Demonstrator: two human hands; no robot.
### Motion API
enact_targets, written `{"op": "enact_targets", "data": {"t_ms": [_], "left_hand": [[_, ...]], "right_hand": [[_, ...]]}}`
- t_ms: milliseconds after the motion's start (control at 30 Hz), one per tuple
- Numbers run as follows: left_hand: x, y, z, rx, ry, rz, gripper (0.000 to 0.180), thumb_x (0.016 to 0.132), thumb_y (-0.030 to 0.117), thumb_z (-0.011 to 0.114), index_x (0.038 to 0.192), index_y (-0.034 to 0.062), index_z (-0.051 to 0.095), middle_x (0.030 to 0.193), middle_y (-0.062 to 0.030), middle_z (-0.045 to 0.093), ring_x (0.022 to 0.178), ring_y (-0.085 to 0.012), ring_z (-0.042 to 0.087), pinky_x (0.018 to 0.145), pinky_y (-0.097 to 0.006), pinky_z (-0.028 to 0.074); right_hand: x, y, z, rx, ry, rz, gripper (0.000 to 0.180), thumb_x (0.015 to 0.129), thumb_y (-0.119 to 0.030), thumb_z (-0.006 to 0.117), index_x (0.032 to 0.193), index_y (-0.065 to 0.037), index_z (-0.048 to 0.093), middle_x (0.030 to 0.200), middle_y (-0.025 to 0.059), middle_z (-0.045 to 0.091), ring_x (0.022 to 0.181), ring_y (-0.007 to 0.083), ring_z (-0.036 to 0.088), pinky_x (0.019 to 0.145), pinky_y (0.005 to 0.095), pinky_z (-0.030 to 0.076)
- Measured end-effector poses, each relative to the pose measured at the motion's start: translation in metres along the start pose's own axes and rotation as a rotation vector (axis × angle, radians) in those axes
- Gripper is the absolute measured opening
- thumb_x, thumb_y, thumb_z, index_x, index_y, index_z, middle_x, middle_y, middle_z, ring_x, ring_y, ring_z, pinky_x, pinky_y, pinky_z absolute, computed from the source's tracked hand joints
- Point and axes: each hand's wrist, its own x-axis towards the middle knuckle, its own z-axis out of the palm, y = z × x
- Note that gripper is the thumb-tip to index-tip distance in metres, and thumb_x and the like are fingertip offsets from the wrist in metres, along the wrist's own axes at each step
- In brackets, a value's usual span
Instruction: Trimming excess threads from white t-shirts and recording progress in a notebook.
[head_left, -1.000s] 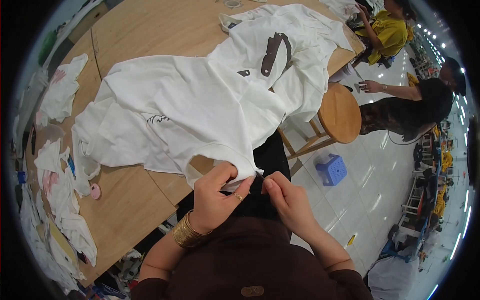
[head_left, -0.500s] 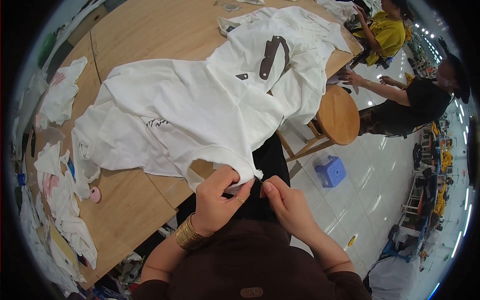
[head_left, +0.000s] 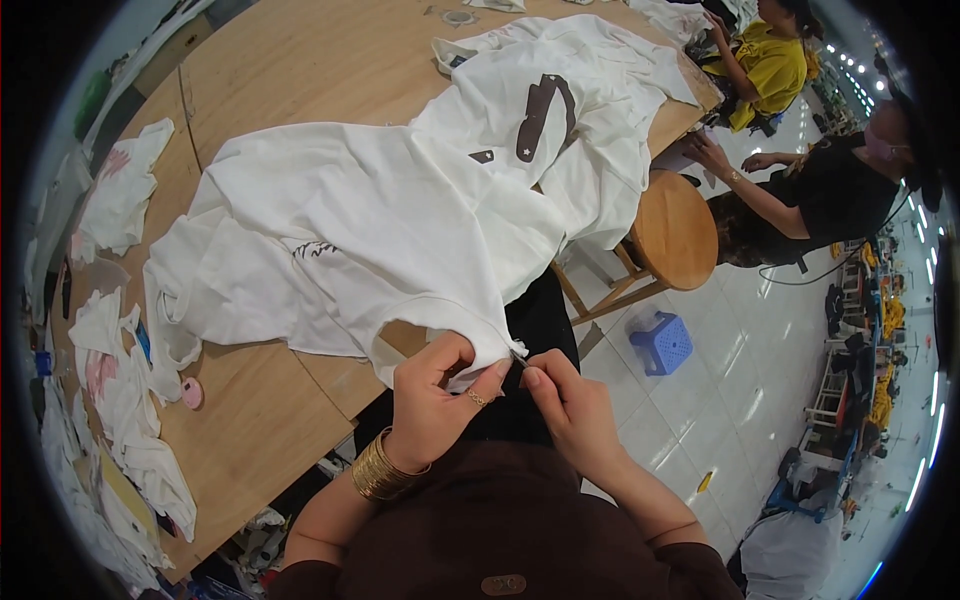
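A white shirt (head_left: 350, 210) with dark script lettering lies rumpled over the table's near edge, an opening with a ribbed edge towards me. My left hand (head_left: 435, 400) is closed in a pinch on that edge. Close beside it, my right hand (head_left: 572, 412) grips a thin dark pointed tool (head_left: 519, 359). Its tip meets the seam at the shirt's edge; whether it is tweezers or a small blade I cannot tell. Most of the tool is hidden in my fingers. Beyond lies another white garment (head_left: 600, 110) with a dark brown print.
The wooden table (head_left: 290, 70) carries white cloth pieces with reddish marks (head_left: 105, 370) and a pink round object (head_left: 192, 393) on the left. On the right stand a round wooden stool (head_left: 676, 232) and a blue plastic stool (head_left: 662, 344). Two people (head_left: 840, 190) work there.
The dark tool now shows more between my right fingers, its tip against the seam. My left hand keeps its pinch. The person in black has shifted an arm.
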Motion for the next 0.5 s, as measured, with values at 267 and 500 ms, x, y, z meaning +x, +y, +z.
{"op": "enact_targets", "data": {"t_ms": [267,500], "left_hand": [[-0.0014,-0.0042,-0.0023,0.214,0.008,0.114,0.011,0.076,0.003,0.069,0.079,0.0002,0.058,0.069,-0.0031,0.057,0.06,-0.0072,0.052,0.054,-0.022,0.041],[-0.0046,-0.0021,-0.0029,0.109,0.016,0.061,0.01,0.076,0.003,0.068,0.078,0.0004,0.058,0.069,-0.0031,0.057,0.06,-0.0071,0.051,0.055,-0.022,0.041]], "right_hand": [[0.0005,-0.0028,-0.0027,-0.022,-0.052,0.033,0.02,0.093,-0.025,0.051,0.093,-0.006,0.054,0.06,0.0134,0.054,0.051,0.0274,0.055,0.048,0.0334,0.041],[0.0063,0.004,-0.0025,0.083,-0.006,0.06,0.018,0.092,-0.022,0.051,0.09,-0.005,0.055,0.063,0.0129,0.056,0.053,0.0246,0.057,0.048,0.0331,0.042]]}}
